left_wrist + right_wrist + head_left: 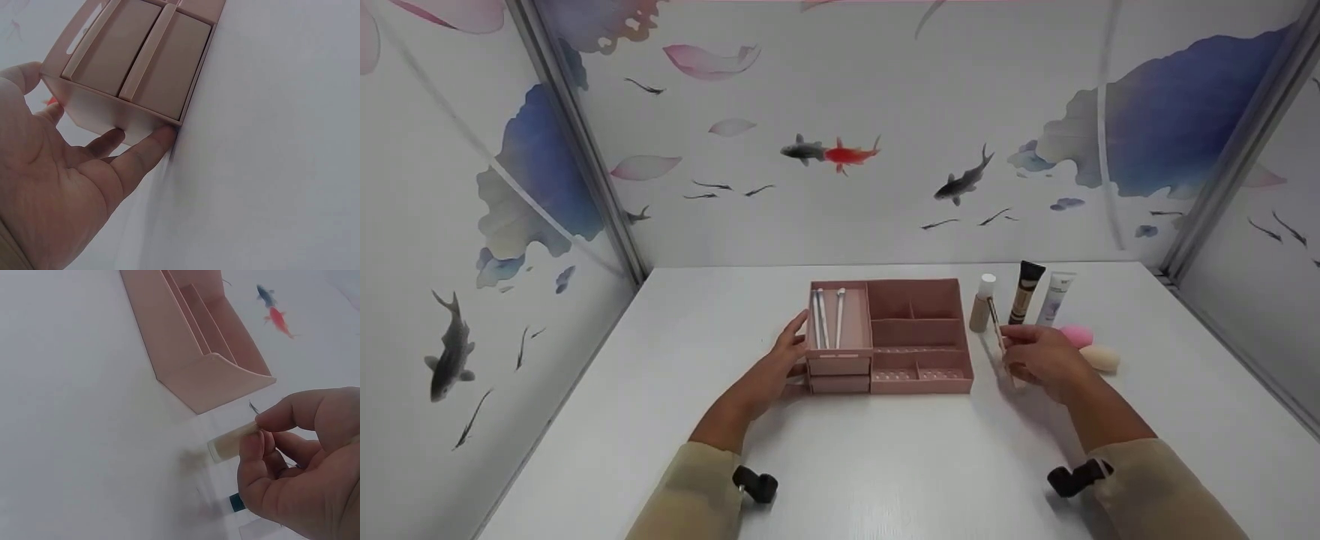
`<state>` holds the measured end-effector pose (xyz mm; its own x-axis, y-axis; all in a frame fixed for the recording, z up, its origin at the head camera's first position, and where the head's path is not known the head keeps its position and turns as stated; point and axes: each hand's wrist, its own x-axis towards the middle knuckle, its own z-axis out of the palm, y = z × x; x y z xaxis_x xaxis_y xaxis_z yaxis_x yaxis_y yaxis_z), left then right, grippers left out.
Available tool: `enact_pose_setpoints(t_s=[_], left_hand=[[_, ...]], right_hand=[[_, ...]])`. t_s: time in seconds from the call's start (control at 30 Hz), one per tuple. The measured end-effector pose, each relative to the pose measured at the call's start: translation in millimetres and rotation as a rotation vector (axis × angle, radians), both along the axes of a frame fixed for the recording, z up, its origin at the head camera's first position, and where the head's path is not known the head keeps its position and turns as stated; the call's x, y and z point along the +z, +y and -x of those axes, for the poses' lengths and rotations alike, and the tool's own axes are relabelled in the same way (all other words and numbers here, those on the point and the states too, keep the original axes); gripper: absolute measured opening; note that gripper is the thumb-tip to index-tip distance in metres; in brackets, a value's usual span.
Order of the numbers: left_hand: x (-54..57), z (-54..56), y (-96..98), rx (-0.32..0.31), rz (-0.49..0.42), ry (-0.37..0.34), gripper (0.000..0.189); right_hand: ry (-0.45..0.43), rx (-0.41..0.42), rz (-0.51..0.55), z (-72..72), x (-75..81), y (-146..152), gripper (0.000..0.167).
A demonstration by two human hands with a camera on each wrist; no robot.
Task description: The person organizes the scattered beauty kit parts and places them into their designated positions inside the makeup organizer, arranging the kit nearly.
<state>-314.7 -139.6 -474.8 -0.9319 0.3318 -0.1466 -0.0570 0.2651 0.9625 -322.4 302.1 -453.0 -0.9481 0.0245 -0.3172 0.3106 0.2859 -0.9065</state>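
A pink desktop organizer (pixel 921 387) stands on the white table, with several slim white sticks (pixel 840 307) lying in its upper left tray. My left hand (pixel 769 371) rests its fingertips against the organizer's left side; two drawer fronts (pixel 164 62) show close by in the left wrist view. To the right of the organizer, my right hand (pixel 1046 360) pinches a slim makeup brush (pixel 996 319), tilted with its upper end toward the back. Just behind the brush stands a beige bottle (pixel 979 313) with a white cap. Most of the brush is hidden in the right wrist view.
Behind my right hand stand a brown tube with a black end (pixel 1024 292) and a white tube (pixel 1057 294). A pink sponge (pixel 1078 336) and a beige sponge (pixel 1101 358) lie beside that hand. Printed wall panels (pixel 870 217) border the table at the back and sides.
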Motion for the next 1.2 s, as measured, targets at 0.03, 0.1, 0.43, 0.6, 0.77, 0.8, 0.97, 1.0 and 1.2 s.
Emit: enact_pose_setpoints(t_s=[0.03, 0.1, 0.43, 0.6, 0.77, 0.8, 0.97, 1.0, 1.2], left_hand=[[0.2, -0.2, 0.1, 0.002, 0.003, 0.0, 0.056], [0.1, -0.7, 0.0, -0.004, 0.008, 0.008, 0.056], [-0.7, -0.8, -1.5, -0.023, -0.013, 0.005, 0.058], [0.4, -1.5, -1.7, -0.039, -0.013, 0.014, 0.06], [0.5, -1.5, -0.8, -0.033, 0.004, 0.02, 0.06], [0.7, -1.6, -0.5, -0.029, 0.007, 0.018, 0.06], [0.6, -0.5, 0.6, -0.022, 0.01, 0.011, 0.06], [0.6, -0.3, 0.5, -0.022, 0.002, 0.006, 0.06], [-0.5, -0.2, -1.0, -0.015, -0.016, -0.004, 0.058]], right_hand=[[0.002, 0.0, 0.012, -0.3, 1.0, 0, 0.061], [0.007, -0.005, 0.036, -1.0, 3.0, -1, 0.061], [0.062, 0.02, 0.126, -11.2, 16.0, -12, 0.064], [0.082, 0.037, 0.136, -16.4, 23.3, -19, 0.063], [0.094, 0.039, 0.18, -17.1, 24.6, -23, 0.061], [0.095, 0.04, 0.189, -17.1, 24.8, -24, 0.061], [0.1, 0.049, 0.204, -18.3, 26.0, -36, 0.059], [0.102, 0.053, 0.209, -18.4, 26.3, -40, 0.059], [0.121, 0.101, 0.24, -17.7, 28.9, -64, 0.056]])
